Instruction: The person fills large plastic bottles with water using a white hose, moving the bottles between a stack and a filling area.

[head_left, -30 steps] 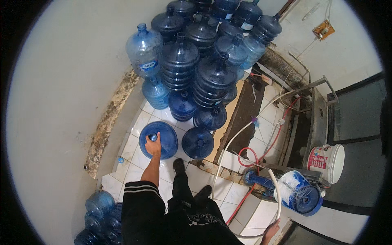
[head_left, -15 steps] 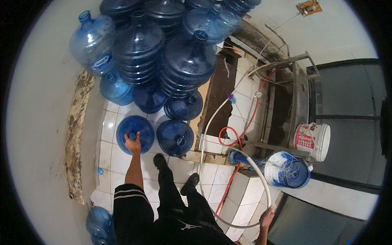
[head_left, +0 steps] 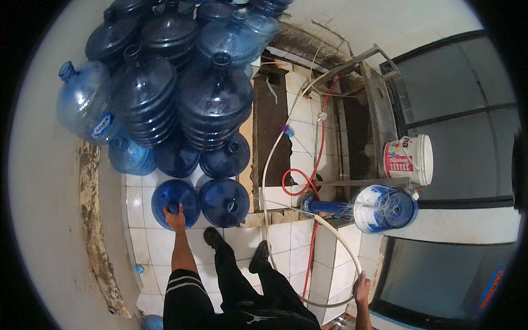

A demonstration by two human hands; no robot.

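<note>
Head view: the neck of a blue jug (head_left: 179,194) is gripped by the left hand (head_left: 175,218), with the fingers curled around it; the jug is stood upright on the tiled floor (head_left: 242,242). A second blue jug (head_left: 220,195) is placed just right of that hand, and stacked jugs (head_left: 214,99) are seen beyond it. A white hose (head_left: 347,246) is clasped in the right hand (head_left: 361,289). Ahead of this hand, a blue-and-white bucket (head_left: 366,212) is seen lying tilted, with a white bucket (head_left: 426,159) farther beyond.

Moderate indoor light — soft glints on the bottles (head_left: 215,98) — fisheye-bent edges, black corners.
</note>
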